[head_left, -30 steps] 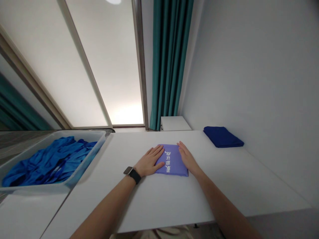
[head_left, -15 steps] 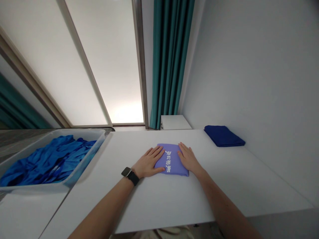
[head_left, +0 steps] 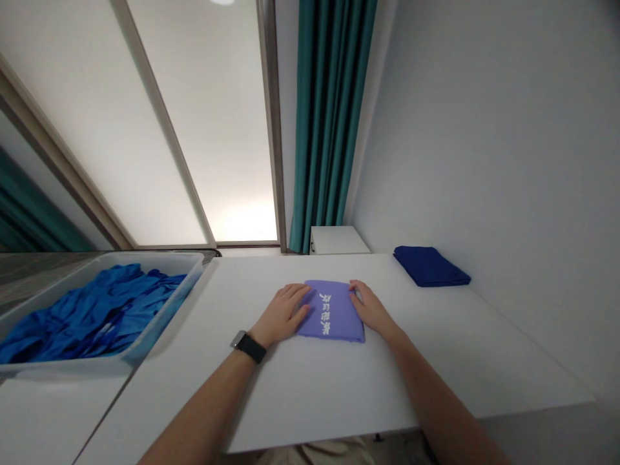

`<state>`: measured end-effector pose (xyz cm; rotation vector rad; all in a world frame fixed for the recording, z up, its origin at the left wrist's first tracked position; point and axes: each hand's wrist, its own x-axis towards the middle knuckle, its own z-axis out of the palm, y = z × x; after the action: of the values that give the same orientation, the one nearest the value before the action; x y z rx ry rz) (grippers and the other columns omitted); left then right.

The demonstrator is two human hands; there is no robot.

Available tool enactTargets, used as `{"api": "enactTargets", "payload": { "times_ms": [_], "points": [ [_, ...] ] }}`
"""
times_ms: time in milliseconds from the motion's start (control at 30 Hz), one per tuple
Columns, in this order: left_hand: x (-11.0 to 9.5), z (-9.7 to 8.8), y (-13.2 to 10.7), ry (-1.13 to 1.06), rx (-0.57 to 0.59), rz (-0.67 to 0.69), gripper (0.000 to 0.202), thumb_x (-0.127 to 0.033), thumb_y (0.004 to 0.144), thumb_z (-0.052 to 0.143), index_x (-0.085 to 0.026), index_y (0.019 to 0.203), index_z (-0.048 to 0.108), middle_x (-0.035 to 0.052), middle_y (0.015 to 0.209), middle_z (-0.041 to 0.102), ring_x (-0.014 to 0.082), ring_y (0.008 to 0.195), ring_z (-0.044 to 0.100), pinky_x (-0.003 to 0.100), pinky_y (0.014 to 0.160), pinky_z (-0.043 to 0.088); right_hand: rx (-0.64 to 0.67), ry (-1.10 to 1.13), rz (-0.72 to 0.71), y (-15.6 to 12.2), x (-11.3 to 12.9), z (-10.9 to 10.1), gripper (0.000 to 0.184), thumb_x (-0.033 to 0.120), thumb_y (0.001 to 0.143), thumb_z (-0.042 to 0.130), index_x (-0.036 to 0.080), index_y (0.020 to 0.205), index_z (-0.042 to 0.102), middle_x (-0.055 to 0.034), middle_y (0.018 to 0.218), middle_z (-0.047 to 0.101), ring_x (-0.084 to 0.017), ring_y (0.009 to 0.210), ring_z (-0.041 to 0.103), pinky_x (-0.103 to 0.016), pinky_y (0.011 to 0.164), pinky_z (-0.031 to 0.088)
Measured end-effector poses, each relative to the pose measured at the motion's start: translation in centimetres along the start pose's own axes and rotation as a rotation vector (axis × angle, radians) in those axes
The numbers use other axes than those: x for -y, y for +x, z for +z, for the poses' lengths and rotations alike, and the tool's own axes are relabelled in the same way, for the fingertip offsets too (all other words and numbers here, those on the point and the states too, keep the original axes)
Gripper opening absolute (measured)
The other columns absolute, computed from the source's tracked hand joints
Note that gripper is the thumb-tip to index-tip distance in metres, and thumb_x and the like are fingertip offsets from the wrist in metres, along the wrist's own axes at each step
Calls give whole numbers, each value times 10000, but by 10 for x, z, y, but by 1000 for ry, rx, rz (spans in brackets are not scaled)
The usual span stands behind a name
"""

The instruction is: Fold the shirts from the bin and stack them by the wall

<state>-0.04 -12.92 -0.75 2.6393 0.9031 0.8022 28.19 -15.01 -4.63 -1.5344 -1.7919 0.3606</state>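
Observation:
A folded purple cloth piece (head_left: 341,316), perhaps a garment, lies flat on the white table in front of me. White printed characters run down its left half. My left hand (head_left: 282,313), with a dark-banded watch (head_left: 249,345) on the wrist, rests at the cloth's left edge. Its fingers bend slightly and touch the top, and its thumb is spread apart. Against the right edge, my right hand (head_left: 372,309) has its fingers loosely bent at the upper right corner, thumb apart. Neither hand lifts the cloth.
On the left stands a translucent plastic bin (head_left: 194,271) with crumpled blue fabric (head_left: 111,310) inside. A folded navy cloth (head_left: 431,266) lies at the back right of the white table (head_left: 310,394), near the wall. Behind the table are a small white cabinet (head_left: 339,240) and a green curtain (head_left: 332,123).
Both hands have drawn outward from the top of the purple cloth to its side edges. Their flat fingers have become more bent. The cloth keeps its folded shape.

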Motion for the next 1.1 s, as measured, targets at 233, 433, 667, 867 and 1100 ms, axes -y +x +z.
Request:
{"api": "enactTargets", "payload": {
  "times_ms": [233,433,667,867,1100],
  "points": [
    [-37,6,3,-5,80,116,427,-336,963,437,-229,1371,503,95,1329,573,240,1234,500,428,1074,377,20,-66,-19,0,0,2,169,244,854,396,218,969,517,-69,1052,626,-210,1047,563,-386,970,414],
    [-35,0,3,-12,46,50,378,-321,976,406,-222,1310,553,94,1252,609,235,1170,526,424,1043,391,36,-157,9,-2,4,0,190,256,876,394,212,978,549,-60,1002,629,-212,983,566,-373,928,423],
    [-15,-9,1,47,-33,-80,321,-301,971,402,-214,1201,609,82,1160,648,230,1090,563,418,974,429,52,-273,-42,-26,18,-11,269,281,936,362,202,1066,584,-83,1098,638,-224,1036,562,-384,959,405],
    [-1,-14,1,100,-59,-170,282,-269,943,414,-203,1096,642,67,1084,673,233,1044,587,413,928,446,52,-467,-101,-71,53,-14,303,288,960,395,194,1176,585,-130,1140,627,-271,1083,549,-443,967,400],
    [4,-30,-6,125,-31,-205,279,-279,936,423,-208,1088,646,61,1064,679,234,1020,605,403,896,461,78,-618,-163,-111,104,7,364,205,866,515,217,1223,590,-139,1009,646,-321,937,555,-509,864,433]
  ]
}}
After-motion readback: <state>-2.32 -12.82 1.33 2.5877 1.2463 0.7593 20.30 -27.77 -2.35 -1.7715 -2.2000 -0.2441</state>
